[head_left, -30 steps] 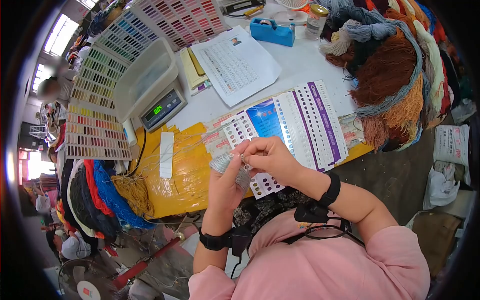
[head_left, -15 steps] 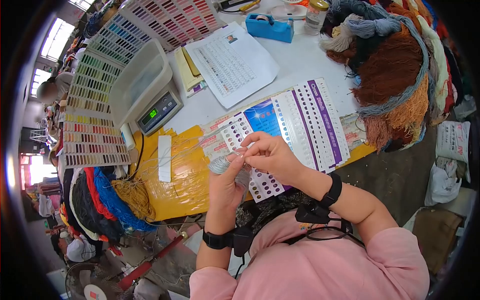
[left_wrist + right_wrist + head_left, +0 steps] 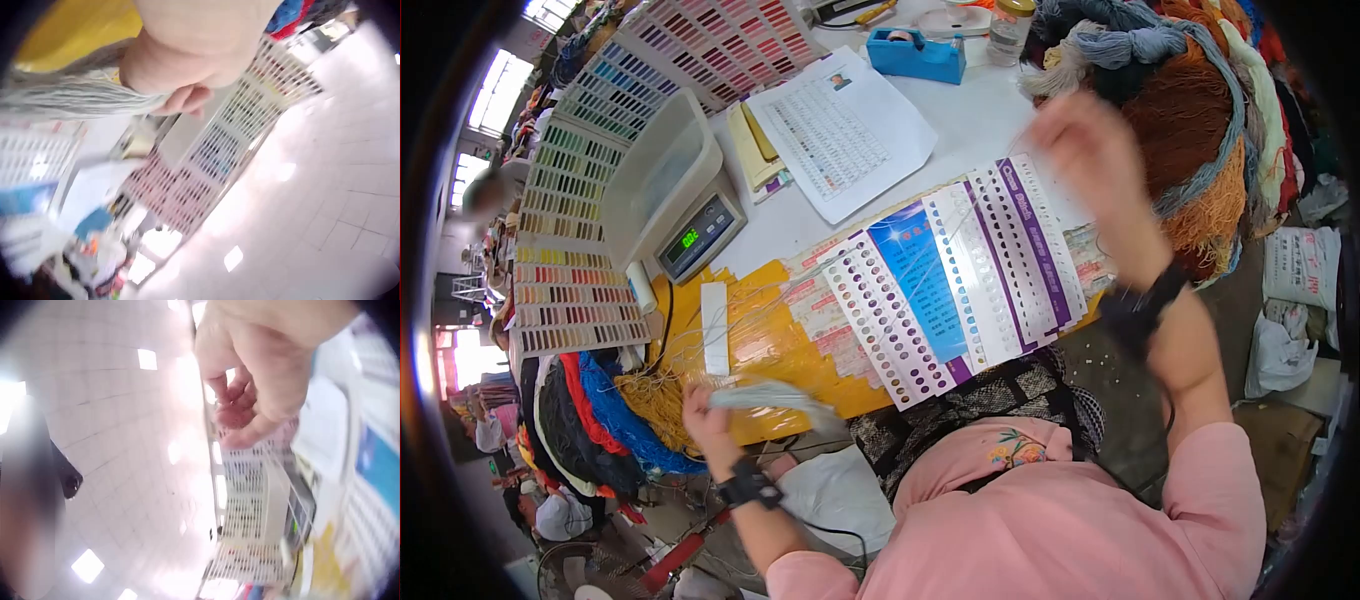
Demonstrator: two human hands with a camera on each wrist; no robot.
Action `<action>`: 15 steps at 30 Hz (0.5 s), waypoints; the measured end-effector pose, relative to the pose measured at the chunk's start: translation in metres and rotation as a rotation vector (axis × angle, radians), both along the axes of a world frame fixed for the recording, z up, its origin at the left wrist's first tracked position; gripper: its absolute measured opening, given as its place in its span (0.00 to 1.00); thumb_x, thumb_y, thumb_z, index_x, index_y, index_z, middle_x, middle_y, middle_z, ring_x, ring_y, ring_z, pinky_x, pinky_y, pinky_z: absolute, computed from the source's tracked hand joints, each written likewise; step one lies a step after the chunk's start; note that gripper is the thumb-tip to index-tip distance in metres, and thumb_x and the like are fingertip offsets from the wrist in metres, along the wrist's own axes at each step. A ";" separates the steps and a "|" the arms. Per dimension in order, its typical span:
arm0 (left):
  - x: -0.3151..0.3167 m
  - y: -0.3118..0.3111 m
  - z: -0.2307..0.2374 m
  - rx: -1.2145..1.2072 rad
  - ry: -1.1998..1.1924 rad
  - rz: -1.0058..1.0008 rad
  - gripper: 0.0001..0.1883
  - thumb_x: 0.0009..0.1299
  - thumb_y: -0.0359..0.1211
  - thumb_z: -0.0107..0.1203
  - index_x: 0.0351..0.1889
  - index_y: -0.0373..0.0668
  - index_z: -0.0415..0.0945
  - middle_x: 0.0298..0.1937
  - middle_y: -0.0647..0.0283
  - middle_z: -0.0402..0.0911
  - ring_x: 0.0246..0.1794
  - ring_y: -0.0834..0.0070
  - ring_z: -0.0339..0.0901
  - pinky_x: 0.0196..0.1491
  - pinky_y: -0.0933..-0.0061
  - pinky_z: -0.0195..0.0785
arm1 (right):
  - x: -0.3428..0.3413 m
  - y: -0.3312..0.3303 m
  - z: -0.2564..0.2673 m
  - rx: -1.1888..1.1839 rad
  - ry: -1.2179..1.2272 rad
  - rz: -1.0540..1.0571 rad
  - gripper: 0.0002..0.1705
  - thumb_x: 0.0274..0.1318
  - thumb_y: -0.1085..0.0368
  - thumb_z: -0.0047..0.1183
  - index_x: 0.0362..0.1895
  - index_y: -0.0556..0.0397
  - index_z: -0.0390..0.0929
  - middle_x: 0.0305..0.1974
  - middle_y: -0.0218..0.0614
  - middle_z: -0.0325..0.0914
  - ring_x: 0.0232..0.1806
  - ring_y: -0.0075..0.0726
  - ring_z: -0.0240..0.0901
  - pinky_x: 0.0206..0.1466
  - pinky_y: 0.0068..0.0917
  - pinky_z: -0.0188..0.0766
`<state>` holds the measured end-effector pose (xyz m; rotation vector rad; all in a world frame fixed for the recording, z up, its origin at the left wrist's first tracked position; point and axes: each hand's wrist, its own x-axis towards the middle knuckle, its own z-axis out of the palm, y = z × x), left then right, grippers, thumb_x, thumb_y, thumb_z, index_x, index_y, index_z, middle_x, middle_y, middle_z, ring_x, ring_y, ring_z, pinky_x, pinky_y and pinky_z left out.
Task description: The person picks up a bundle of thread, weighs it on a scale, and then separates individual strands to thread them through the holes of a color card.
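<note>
Yarn (image 3: 778, 396), a pale grey hank, lies lower left of centre in the head view, one end clasped in the left hand (image 3: 708, 418), the other smeared by motion beside the yellow stretch of the table (image 3: 762, 350). In the left wrist view the hank is cut off at the left edge and runs in beneath the hand; only a few fingertips peek out, so most of the grip is hidden. The hands are well apart: the right hand (image 3: 1090, 150), blurred at upper right, covers part of the brown skeins (image 3: 1185, 112). In the right wrist view its fingers curl with the tips drawn together, and thin pale strands (image 3: 291, 485) run from them toward the bottom of the frame; exactly how the tips pinch them is hard to make out. Faint lines cross the shade cards (image 3: 918, 285) at centre. The scale (image 3: 702, 237), left of centre, shows green digits too blurred to read fully. The top edge crops the jar (image 3: 1008, 38), and shadow swallows part of the fan (image 3: 585, 572) at lower left.
</note>
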<state>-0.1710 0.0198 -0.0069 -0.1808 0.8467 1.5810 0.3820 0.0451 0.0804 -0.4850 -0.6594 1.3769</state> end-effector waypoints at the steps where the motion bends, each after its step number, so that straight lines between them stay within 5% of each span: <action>1: -0.046 0.000 -0.017 0.017 -0.155 0.098 0.05 0.60 0.26 0.45 0.34 0.38 0.64 0.14 0.73 0.60 0.09 0.87 0.53 0.14 0.87 0.48 | 0.054 0.015 0.012 0.097 -0.007 -0.213 0.07 0.50 0.67 0.43 0.23 0.56 0.68 0.23 0.34 0.68 0.27 0.27 0.65 0.37 0.25 0.65; 2: -0.091 0.001 -0.033 0.032 -0.308 0.199 0.13 0.61 0.28 0.46 0.43 0.35 0.66 0.18 0.71 0.64 0.08 0.88 0.53 0.13 0.88 0.46 | 0.107 0.029 0.024 0.180 -0.026 -0.421 0.08 0.49 0.68 0.44 0.19 0.55 0.67 0.21 0.33 0.67 0.27 0.26 0.63 0.38 0.24 0.62; 3: -0.043 0.008 -0.005 0.063 -0.316 0.048 0.13 0.61 0.29 0.46 0.44 0.35 0.67 0.19 0.71 0.65 0.09 0.89 0.53 0.13 0.88 0.47 | 0.118 0.031 0.040 0.111 0.017 -0.776 0.10 0.47 0.67 0.46 0.16 0.52 0.65 0.19 0.32 0.64 0.25 0.26 0.61 0.38 0.23 0.60; 5: 0.064 0.021 0.058 0.153 -0.296 -0.264 0.14 0.62 0.30 0.47 0.45 0.35 0.67 0.20 0.70 0.68 0.09 0.91 0.54 0.13 0.90 0.47 | 0.100 0.046 0.020 0.231 -0.518 -0.634 0.08 0.47 0.67 0.47 0.19 0.54 0.68 0.21 0.32 0.67 0.27 0.26 0.62 0.39 0.21 0.59; 6: 0.100 0.033 0.045 0.122 -0.210 -0.365 0.13 0.63 0.30 0.46 0.44 0.33 0.67 0.23 0.69 0.69 0.10 0.90 0.55 0.13 0.90 0.47 | 0.034 0.033 0.022 -0.102 -0.943 -0.771 0.05 0.46 0.67 0.49 0.24 0.55 0.73 0.25 0.33 0.70 0.30 0.23 0.64 0.39 0.21 0.60; 8: 0.174 0.056 0.024 0.065 0.036 -0.654 0.13 0.63 0.29 0.47 0.43 0.31 0.67 0.32 0.65 0.73 0.12 0.91 0.55 0.14 0.92 0.47 | -0.009 0.035 -0.043 -0.212 -0.853 -0.255 0.07 0.44 0.66 0.52 0.28 0.56 0.75 0.25 0.29 0.73 0.28 0.19 0.66 0.36 0.20 0.62; 10: 0.249 0.072 0.025 -0.042 0.219 -0.818 0.13 0.62 0.28 0.48 0.43 0.32 0.67 0.37 0.61 0.74 0.12 0.92 0.54 0.15 0.93 0.48 | -0.050 0.028 -0.081 -0.393 -1.066 -0.195 0.07 0.42 0.67 0.49 0.23 0.58 0.74 0.23 0.34 0.73 0.26 0.23 0.68 0.32 0.23 0.64; 12: 0.288 0.084 0.010 0.032 0.356 -1.001 0.11 0.62 0.30 0.48 0.40 0.35 0.69 0.35 0.61 0.74 0.15 0.88 0.57 0.18 0.89 0.52 | -0.072 0.024 -0.118 -0.246 -1.266 -0.411 0.06 0.36 0.67 0.49 0.20 0.57 0.72 0.22 0.42 0.71 0.26 0.42 0.68 0.31 0.31 0.64; 15: 0.327 0.088 0.005 -0.073 0.668 -1.187 0.09 0.60 0.29 0.50 0.36 0.35 0.70 0.30 0.63 0.75 0.14 0.89 0.57 0.17 0.90 0.51 | -0.084 0.015 -0.135 -0.010 -1.521 -0.590 0.09 0.30 0.67 0.51 0.23 0.52 0.69 0.26 0.35 0.67 0.34 0.41 0.63 0.39 0.35 0.57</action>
